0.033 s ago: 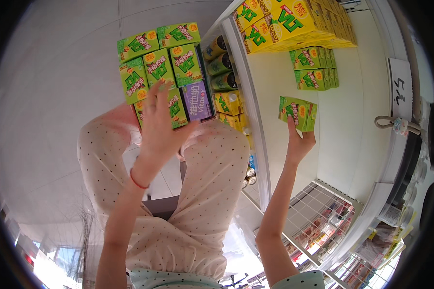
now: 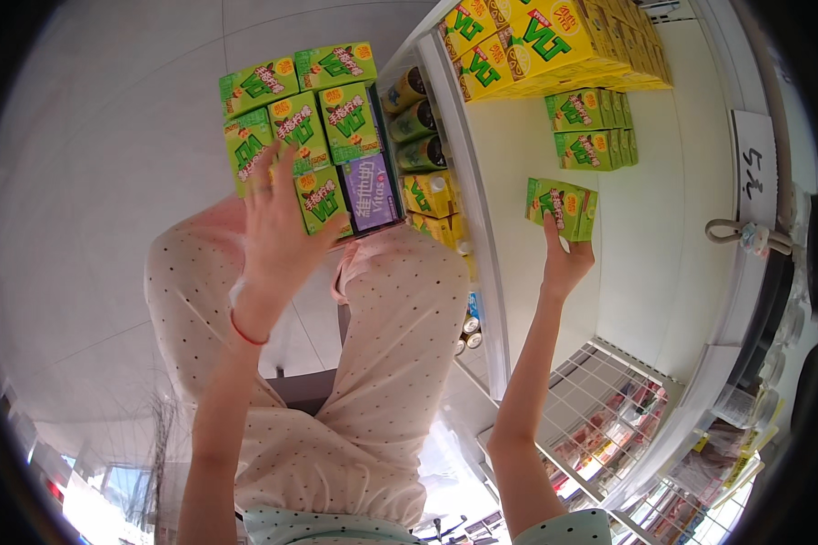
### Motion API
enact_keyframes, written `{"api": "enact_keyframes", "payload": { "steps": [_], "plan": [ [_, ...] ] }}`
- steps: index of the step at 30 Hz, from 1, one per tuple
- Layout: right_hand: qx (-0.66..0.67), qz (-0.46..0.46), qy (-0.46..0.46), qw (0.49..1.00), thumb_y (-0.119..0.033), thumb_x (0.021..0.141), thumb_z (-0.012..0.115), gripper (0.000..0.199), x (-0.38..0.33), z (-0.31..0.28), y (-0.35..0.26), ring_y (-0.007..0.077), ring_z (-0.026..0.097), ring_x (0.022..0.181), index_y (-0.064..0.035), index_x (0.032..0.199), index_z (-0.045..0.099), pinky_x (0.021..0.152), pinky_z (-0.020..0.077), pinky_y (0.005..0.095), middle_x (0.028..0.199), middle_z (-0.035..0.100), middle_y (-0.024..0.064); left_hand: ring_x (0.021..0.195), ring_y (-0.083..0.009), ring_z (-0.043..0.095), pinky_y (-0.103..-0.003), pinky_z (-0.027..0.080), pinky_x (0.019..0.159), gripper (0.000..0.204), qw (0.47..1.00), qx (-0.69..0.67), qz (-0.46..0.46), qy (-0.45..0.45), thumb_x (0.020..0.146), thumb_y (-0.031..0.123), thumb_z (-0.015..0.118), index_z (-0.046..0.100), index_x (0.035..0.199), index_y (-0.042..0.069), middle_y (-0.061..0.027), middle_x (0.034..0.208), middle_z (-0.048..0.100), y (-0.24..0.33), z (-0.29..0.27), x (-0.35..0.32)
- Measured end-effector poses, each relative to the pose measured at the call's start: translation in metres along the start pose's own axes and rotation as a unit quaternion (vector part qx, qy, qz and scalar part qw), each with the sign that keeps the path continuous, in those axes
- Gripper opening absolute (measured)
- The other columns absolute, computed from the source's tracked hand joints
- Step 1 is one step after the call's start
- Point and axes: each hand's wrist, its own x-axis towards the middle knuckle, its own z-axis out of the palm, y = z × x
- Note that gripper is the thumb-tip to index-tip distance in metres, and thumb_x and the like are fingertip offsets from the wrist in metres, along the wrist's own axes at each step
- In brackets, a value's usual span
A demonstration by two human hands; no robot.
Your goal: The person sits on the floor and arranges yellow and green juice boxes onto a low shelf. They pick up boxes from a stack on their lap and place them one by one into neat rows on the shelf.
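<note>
Polka-dot trousers (image 2: 400, 291), knees apart. Left hand (image 2: 277, 232): fingers spread wide over green carton cluster (image 2: 347, 123); contact cannot be told. Purple carton (image 2: 371, 195) at cluster's near right corner. Right hand (image 2: 568, 263): narrow grip holding green pack (image 2: 550, 200), at white shelf (image 2: 509, 136). Beyond: green shelf stock (image 2: 583, 150), two rows; yellow carton stack (image 2: 541, 45).
</note>
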Motion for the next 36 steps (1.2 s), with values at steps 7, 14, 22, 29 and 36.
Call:
{"api": "enact_keyframes", "payload": {
  "steps": [7,14,22,29,36],
  "plan": [
    [-0.055,0.027,-0.086,0.994,-0.014,0.082,0.075,0.037,0.064,0.013,0.027,0.0123,0.065,0.086,0.0071,0.109,0.062,0.082,0.052,0.0284,0.093,0.07,0.0088,0.139,-0.0357,0.026,-0.048,0.036,0.108,0.106,0.975,0.22,-0.026,-0.026,0.064,0.02,0.084,0.023,0.15,0.012,-0.0124,0.156,0.016,-0.064,-0.019,0.015],
    [-0.104,0.039,-0.129,0.985,-0.024,0.087,0.071,0.034,0.125,0.053,0.016,0.0145,0.068,0.066,0.0089,0.092,0.065,0.057,0.0555,0.0265,0.078,0.069,0.011,0.139,-0.0322,0.03,-0.046,0.041,0.102,0.103,0.973,0.23,0.01,-0.027,0.064,0.015,0.083,0.024,0.149,0.012,-0.0094,0.155,0.02,-0.091,0.001,0.018],
    [-0.194,0.047,-0.145,0.969,-0.027,0.087,0.069,0.042,0.143,0.07,0.013,0.0231,0.07,0.061,0.014,0.087,0.064,0.051,0.0586,0.0291,0.073,0.068,0.0181,0.127,-0.0331,0.043,-0.046,0.047,0.095,0.093,0.971,0.233,-0.052,-0.025,0.062,0.004,0.077,0.033,0.143,0.014,-0.0072,0.144,0.033,-0.085,-0.005,0.032],
    [-0.199,0.051,-0.132,0.97,-0.038,0.088,0.067,0.046,0.155,0.078,0.02,0.0176,0.069,0.056,0.0049,0.072,0.065,0.048,0.0532,0.0272,0.064,0.067,0.0117,0.119,-0.0387,0.048,-0.042,0.052,0.089,0.103,0.989,0.145,-0.03,0.013,0.062,0.003,0.079,0.025,0.148,0.014,-0.0134,0.148,0.027,-0.1,0.01,0.027],
    [-0.256,0.138,-0.189,0.938,-0.035,0.085,0.071,0.041,0.123,0.061,-0.017,0.0171,0.069,0.061,0.0052,0.092,0.069,0.052,0.055,0.0238,0.077,0.07,0.0135,0.118,-0.0447,0.046,-0.044,0.051,0.088,0.111,0.978,0.195,-0.072,-0.012,0.062,0.021,0.085,0.019,0.15,0.009,-0.0216,0.152,0.018,-0.079,0.012,0.03]
  ]
}}
